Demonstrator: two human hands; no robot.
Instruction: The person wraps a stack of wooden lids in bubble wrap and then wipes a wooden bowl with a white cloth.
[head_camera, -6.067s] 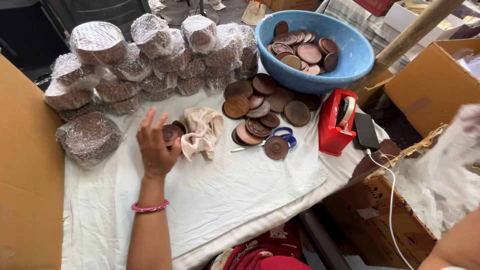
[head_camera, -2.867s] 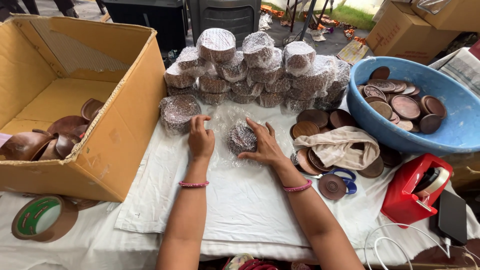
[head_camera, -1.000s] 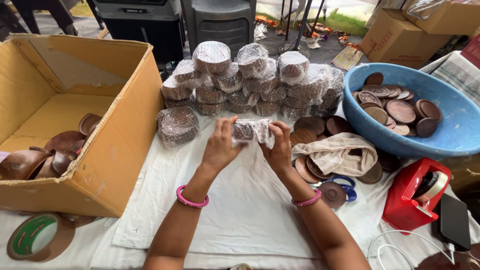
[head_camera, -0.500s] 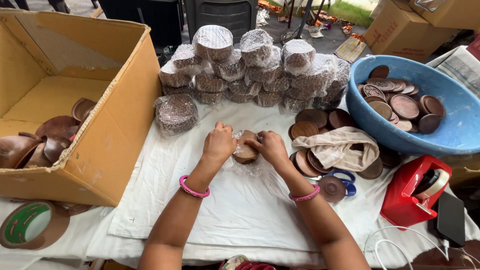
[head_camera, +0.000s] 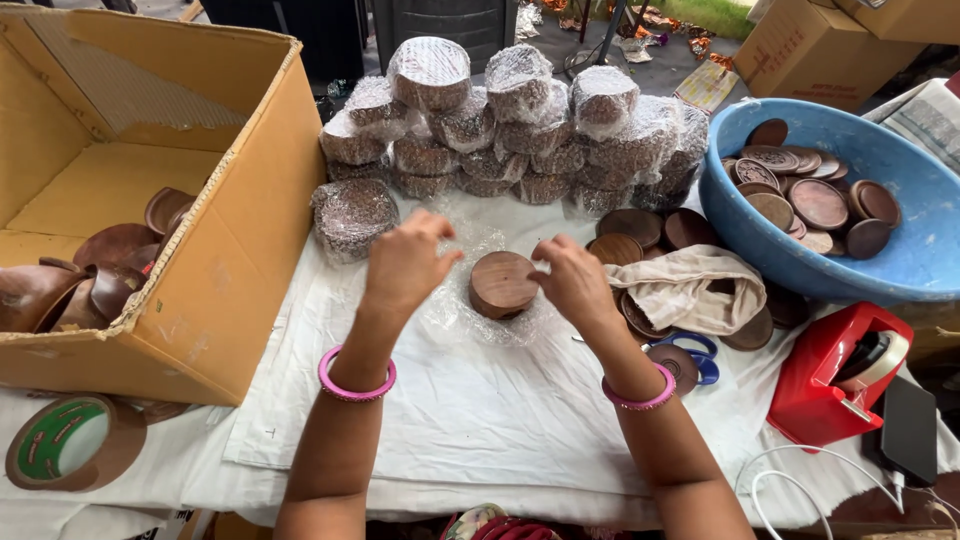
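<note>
A small stack of round brown wooden discs (head_camera: 502, 283) rests on a sheet of clear plastic wrap (head_camera: 455, 312) spread on the white cloth. My left hand (head_camera: 405, 265) hovers just left of the stack, pinching the wrap's edge. My right hand (head_camera: 573, 281) touches the stack's right side, fingers holding the film there.
Wrapped disc bundles (head_camera: 480, 120) are piled behind, one more (head_camera: 352, 212) at the left. A cardboard box (head_camera: 150, 200) with wooden pieces stands left. A blue basin (head_camera: 910, 260) of discs, a beige rag (head_camera: 680, 285), scissors (head_camera: 695, 350), a red tape dispenser (head_camera: 835, 375) and a tape roll (head_camera: 65, 440) surround the cloth (head_camera: 500, 430).
The stack was held up in both hands a second ago; it now sits lower on the opened wrap, and my hands have moved apart to its sides.
</note>
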